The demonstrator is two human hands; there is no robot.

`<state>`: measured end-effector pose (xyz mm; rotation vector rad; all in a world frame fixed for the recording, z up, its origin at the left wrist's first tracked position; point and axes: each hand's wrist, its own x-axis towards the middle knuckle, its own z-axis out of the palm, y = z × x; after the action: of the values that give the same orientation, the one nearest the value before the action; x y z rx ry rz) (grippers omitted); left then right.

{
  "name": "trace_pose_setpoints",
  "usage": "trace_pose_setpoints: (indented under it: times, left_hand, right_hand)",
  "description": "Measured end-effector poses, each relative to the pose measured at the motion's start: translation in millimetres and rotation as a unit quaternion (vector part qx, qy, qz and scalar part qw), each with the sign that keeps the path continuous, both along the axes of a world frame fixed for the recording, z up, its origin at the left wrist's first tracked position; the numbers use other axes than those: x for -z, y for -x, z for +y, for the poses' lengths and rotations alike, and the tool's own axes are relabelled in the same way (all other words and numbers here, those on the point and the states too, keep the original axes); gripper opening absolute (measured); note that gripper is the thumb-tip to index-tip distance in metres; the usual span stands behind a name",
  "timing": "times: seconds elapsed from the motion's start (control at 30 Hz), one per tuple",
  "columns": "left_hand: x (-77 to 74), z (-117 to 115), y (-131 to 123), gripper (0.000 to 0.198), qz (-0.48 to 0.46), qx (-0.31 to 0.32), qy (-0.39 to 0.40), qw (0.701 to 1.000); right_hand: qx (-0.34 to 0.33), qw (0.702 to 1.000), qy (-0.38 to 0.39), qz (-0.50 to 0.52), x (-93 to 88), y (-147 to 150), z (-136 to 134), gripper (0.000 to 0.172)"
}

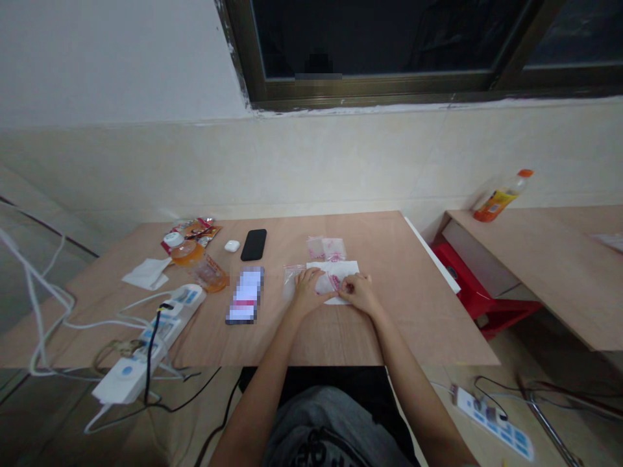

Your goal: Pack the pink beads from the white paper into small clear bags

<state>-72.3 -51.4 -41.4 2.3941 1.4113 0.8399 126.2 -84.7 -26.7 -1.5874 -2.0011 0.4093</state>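
left hand [307, 292], right hand [355, 293], one paper sheet [347, 268] — four clear bags [324, 249]

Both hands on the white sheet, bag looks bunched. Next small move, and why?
Probably smooth the pink-printed plastic bag flat with the right hand: its fingers are at the bag, which looks bunched on the white sheet. The left hand, resting near the sheet's left edge, could steady it meanwhile.
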Motion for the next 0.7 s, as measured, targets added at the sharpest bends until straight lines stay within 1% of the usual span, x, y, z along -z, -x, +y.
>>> trace_pose_setpoints:
  times: [0.2,0.7]
  left_hand:
    - [0.6,0.5,-0.5,0.057,0.003,-0.002,-0.003,1.0]
    - [1.5,0.7,0.5,0.058,0.011,0.004,-0.004,1.0]
  right_hand:
    - [-0.004,0.999,0.001,-0.039,1.2,3.0,0.4,0.02]
    - [-0.003,0.999,0.01,-0.041,-3.2,4.3,-2.4,0.016]
